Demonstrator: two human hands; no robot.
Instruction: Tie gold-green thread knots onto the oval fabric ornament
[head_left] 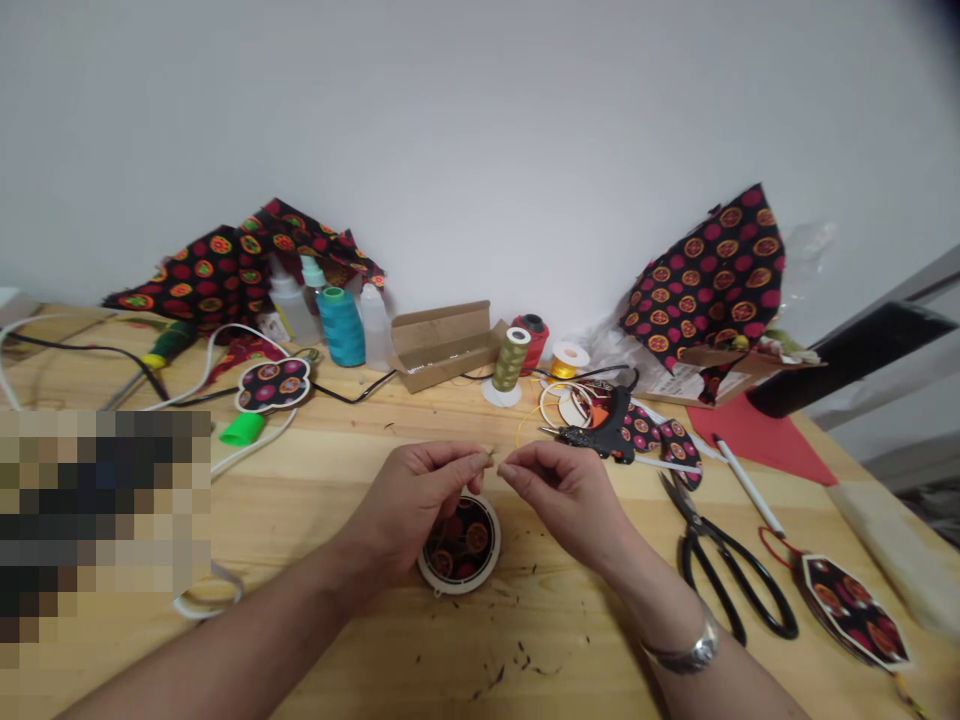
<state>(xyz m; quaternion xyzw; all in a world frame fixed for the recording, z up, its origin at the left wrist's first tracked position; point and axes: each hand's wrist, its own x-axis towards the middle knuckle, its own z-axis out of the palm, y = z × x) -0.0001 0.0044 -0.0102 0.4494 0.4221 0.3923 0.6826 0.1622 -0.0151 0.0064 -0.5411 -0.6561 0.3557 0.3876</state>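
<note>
My left hand and my right hand meet over the middle of the wooden table, fingertips almost touching. Each pinches something tiny and pale, perhaps a thread end, too small to name. Just below the hands lies a round white-rimmed piece covered in black fabric with red and orange dots. A silver bracelet sits on my right wrist.
Black scissors and a white pen lie to the right, by a black glue gun and fabric-covered shapes. Thread spools, bottles, an open cardboard box and patterned cloth line the wall. Cables lie left.
</note>
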